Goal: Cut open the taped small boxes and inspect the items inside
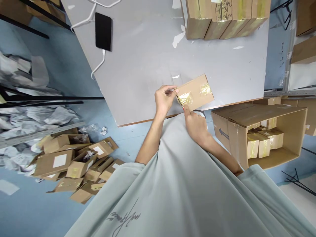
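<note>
Pinching the near-left corner of a small cardboard box (195, 92), the left hand (163, 99) has its grip closed on the box end, thumb and fingers together over the cardboard. The right hand (195, 123) comes up from below, its index finger pressed on the strip of yellowish tape (185, 98) at that same end; the rest of that grip is curled, clamped on nothing that shows.

The box lies on the grey counter (138, 65), just beyond the two grips and close to the counter's near edge. The step in hand looks like working the taped seam with a fingertip. A next move would call for the left grip steadying the box while the finger runs along the tape.

Beyond the grips the counter lies bare up to a row of taped boxes (222, 19) at its far end. Far to the left of the grips a black phone (103, 31) lies on its white cable. Right of the right grip, below the counter edge, stands an open carton (259, 135) holding more small boxes; to the left, on the floor, lies a heap of opened boxes (76, 164).
</note>
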The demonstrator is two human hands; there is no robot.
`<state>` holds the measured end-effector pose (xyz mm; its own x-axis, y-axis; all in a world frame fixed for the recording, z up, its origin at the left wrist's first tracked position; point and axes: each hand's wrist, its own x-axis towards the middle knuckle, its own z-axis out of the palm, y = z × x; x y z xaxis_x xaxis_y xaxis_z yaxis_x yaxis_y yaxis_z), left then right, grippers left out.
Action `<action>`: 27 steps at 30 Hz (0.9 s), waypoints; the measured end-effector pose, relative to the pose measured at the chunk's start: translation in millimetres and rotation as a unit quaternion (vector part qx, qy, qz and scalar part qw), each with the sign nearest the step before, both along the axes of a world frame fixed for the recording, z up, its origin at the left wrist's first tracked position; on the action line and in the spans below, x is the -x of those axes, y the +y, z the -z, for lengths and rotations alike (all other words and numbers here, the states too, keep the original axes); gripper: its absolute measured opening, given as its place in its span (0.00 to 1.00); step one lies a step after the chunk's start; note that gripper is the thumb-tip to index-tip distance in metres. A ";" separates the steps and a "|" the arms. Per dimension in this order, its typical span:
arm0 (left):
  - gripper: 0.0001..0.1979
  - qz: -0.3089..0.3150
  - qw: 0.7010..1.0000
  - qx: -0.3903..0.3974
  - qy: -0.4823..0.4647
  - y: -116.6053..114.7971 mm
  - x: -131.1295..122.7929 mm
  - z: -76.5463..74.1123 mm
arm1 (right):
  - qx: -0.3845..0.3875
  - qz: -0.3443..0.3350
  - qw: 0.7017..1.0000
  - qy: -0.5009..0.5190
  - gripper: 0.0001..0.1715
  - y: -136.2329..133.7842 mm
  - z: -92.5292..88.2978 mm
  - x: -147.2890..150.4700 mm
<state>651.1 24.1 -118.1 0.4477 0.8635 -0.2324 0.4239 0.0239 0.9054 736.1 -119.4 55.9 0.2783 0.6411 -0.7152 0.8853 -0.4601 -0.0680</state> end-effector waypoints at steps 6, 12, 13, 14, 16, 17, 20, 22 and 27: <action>0.16 0.066 0.987 -0.143 0.023 -8.9 -12.1 -27.4 | -0.044 0.112 0.990 -0.068 0.36 -29.4 -4.2 -41.9; 0.23 0.257 0.937 -0.236 0.018 -40.9 -65.8 -45.1 | -0.084 0.164 0.975 -0.123 0.37 -44.0 13.2 -95.3; 0.25 0.273 0.932 -0.236 0.023 -44.5 -72.1 -43.3 | -0.086 0.162 0.975 -0.124 0.37 -43.4 15.0 -100.4; 0.27 0.283 0.930 -0.234 0.028 -47.1 -76.5 -40.8 | -0.088 0.160 0.976 -0.121 0.37 -41.9 16.2 -104.2; 0.30 0.290 0.930 -0.224 0.034 -49.2 -80.5 -36.1 | -0.091 0.154 0.978 -0.108 0.37 -36.4 17.5 -109.3; 0.31 0.287 0.932 -0.218 0.034 -49.1 -80.7 -34.4 | -0.090 0.152 0.979 -0.099 0.37 -32.8 17.9 -110.9; 0.31 0.272 0.942 -0.194 0.020 -47.1 -79.4 -33.5 | -0.077 0.144 0.983 -0.081 0.38 -21.6 19.8 -114.6; 0.31 0.262 0.948 -0.180 0.010 -46.1 -79.3 -35.0 | -0.065 0.132 0.986 -0.075 0.39 -15.9 22.1 -116.6; 0.32 0.261 0.948 -0.180 0.002 -46.0 -79.8 -36.8 | -0.049 0.112 0.990 -0.073 0.40 -10.4 26.5 -120.8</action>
